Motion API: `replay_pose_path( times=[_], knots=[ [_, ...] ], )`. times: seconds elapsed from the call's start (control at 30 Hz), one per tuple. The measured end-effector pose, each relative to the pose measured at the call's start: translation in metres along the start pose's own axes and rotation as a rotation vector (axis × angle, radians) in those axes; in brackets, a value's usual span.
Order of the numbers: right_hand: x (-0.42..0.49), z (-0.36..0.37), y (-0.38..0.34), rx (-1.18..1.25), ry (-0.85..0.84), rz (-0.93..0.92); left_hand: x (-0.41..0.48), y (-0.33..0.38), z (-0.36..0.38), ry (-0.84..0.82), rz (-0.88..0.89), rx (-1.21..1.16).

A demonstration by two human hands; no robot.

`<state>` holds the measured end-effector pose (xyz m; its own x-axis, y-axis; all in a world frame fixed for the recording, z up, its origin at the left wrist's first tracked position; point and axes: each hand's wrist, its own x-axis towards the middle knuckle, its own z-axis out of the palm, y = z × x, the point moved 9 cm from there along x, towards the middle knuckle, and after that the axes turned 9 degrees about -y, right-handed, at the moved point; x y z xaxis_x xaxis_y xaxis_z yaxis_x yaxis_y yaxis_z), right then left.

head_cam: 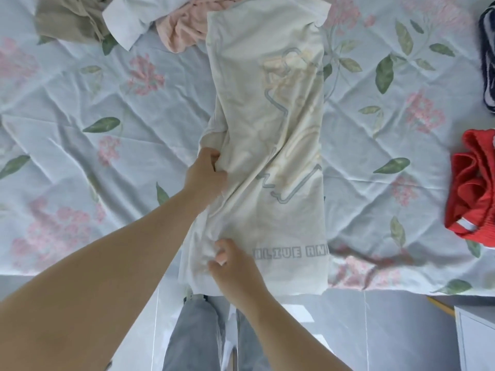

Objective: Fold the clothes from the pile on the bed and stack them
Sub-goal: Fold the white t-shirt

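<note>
A cream T-shirt with a pale printed design lies lengthwise on the floral bedsheet, folded into a long narrow strip that hangs slightly over the bed's near edge. My left hand grips the strip's left edge about halfway up. My right hand pinches bunched fabric at the lower left, near the grey lettering. At the top of the bed lies the pile: a khaki garment, a white one and a pink one.
A red garment lies at the bed's right side, with a dark navy and white one beyond it. Below the bed edge are the tiled floor, my grey trousers and a white cabinet corner.
</note>
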<state>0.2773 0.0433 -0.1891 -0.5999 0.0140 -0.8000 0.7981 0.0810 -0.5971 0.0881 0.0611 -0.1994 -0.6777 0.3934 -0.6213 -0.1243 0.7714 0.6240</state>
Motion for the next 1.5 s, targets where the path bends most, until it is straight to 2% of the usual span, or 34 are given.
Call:
replay_pose_path(
  times=[0.1, 0.17, 0.2, 0.27, 0.33, 0.37, 0.47, 0.5, 0.57, 0.67, 0.7, 0.73, 0.77, 0.87, 0.93, 1.0, 1.1, 1.2, 1.27, 1.3, 1.37, 1.43, 1.5],
  knots=[
    [-0.018, -0.023, 0.021, -0.106, 0.137, -0.018, -0.015, -0.021, -0.019, 0.213, -0.028, -0.303],
    [-0.032, -0.044, 0.033, -0.135, 0.274, -0.014, -0.031, -0.034, -0.018, 0.164, -0.068, -0.438],
    [-0.039, -0.056, 0.04, -0.142, 0.35, -0.002, -0.039, -0.038, -0.011, 0.068, -0.071, -0.39],
    [-0.054, -0.08, 0.054, -0.141, 0.495, 0.044, -0.06, -0.049, 0.012, -0.157, -0.088, -0.103],
    [-0.067, -0.097, 0.067, -0.139, 0.592, 0.11, -0.076, -0.067, 0.024, -0.265, -0.106, 0.142],
    [-0.071, -0.103, 0.072, -0.148, 0.619, 0.136, -0.08, -0.075, 0.02, -0.236, -0.112, 0.117],
    [-0.08, -0.112, 0.085, -0.139, 0.689, 0.208, -0.091, -0.095, -0.011, 0.002, -0.121, -0.281],
    [-0.083, -0.116, 0.089, -0.115, 0.722, 0.235, -0.095, -0.102, -0.016, 0.06, -0.129, -0.345],
    [-0.086, -0.118, 0.098, -0.057, 0.765, 0.282, -0.105, -0.109, -0.012, 0.062, -0.138, -0.198],
    [-0.081, -0.116, 0.11, 0.134, 0.71, 0.247, -0.116, -0.115, 0.011, -0.085, -0.149, 0.265],
    [-0.079, -0.114, 0.112, 0.211, 0.671, 0.221, -0.118, -0.113, 0.014, -0.101, -0.135, 0.351],
    [-0.078, -0.113, 0.113, 0.253, 0.64, 0.199, -0.121, -0.111, 0.016, -0.105, -0.125, 0.345],
    [-0.078, -0.114, 0.114, 0.269, 0.621, 0.175, -0.123, -0.11, 0.015, -0.104, -0.12, 0.232],
    [-0.081, -0.119, 0.119, 0.355, 0.59, 0.112, -0.131, -0.115, 0.02, -0.188, -0.142, -0.395],
    [-0.084, -0.12, 0.123, 0.403, 0.583, 0.097, -0.133, -0.116, 0.019, -0.226, -0.103, -0.606],
    [-0.089, -0.121, 0.13, 0.409, 0.59, 0.113, -0.136, -0.115, 0.022, -0.299, -0.052, -0.573],
    [-0.087, -0.115, 0.138, 0.353, 0.484, 0.155, -0.142, -0.123, 0.038, -0.463, -0.123, -0.2],
    [-0.084, -0.111, 0.143, 0.137, 0.414, 0.24, -0.141, -0.131, 0.03, -0.39, -0.198, 0.296],
    [-0.085, -0.115, 0.14, 0.02, 0.464, 0.272, -0.14, -0.123, 0.023, -0.262, -0.189, 0.461],
    [-0.086, -0.118, 0.137, 0.0, 0.509, 0.274, -0.139, -0.116, 0.021, -0.191, -0.152, 0.464],
    [-0.086, -0.124, 0.131, 0.009, 0.588, 0.265, -0.134, -0.106, 0.021, -0.124, -0.09, 0.285],
    [-0.079, -0.126, 0.126, 0.033, 0.587, 0.254, -0.13, -0.107, 0.02, -0.118, -0.132, 0.07],
    [-0.074, -0.13, 0.125, 0.062, 0.58, 0.256, -0.129, -0.112, 0.006, -0.038, -0.154, 0.015]
  ],
)
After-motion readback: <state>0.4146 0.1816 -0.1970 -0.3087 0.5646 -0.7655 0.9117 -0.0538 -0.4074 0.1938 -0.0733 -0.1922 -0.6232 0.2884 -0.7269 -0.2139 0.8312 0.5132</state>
